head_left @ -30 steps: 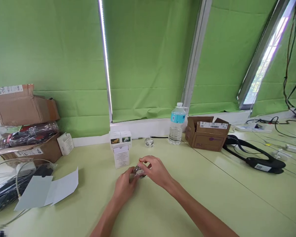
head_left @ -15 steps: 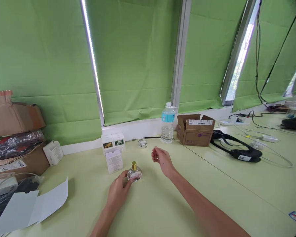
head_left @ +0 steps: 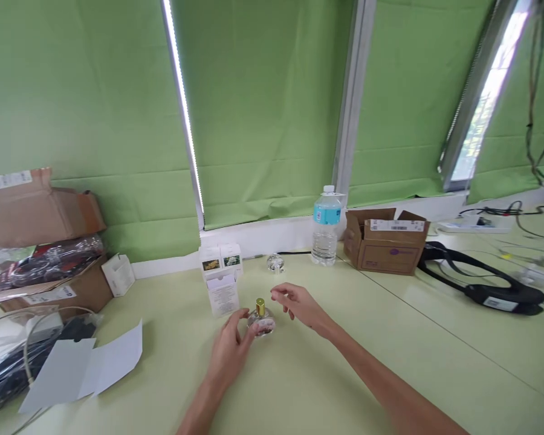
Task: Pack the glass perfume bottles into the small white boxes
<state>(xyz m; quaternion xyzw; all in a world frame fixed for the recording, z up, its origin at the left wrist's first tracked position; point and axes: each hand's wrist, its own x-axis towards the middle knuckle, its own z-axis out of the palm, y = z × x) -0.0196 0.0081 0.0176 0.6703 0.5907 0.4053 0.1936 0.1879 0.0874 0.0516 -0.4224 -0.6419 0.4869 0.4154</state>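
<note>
A small clear glass perfume bottle (head_left: 266,326) with a gold spray top (head_left: 260,306) stands upright on the table. My left hand (head_left: 231,345) grips its left side between thumb and fingers. Just right of the gold top is my right hand (head_left: 299,305), fingers loosely bent and apart, with nothing seen in them. Farther back lies a clear, faceted glass stopper (head_left: 275,262). Left of it stand small white cartons with flower pictures (head_left: 221,260), and in front of them a white box (head_left: 223,296) with printed text.
A water bottle (head_left: 326,232) and an open brown cardboard box (head_left: 392,248) stand along the back wall. To the right lies a black headset (head_left: 498,293). On the left are stacked cardboard boxes (head_left: 49,208), plastic-wrapped items and an unfolded white card (head_left: 111,362).
My right hand has moved left and down, closer to the spray top. The view has turned slightly left. My left hand keeps its hold on the perfume bottle.
</note>
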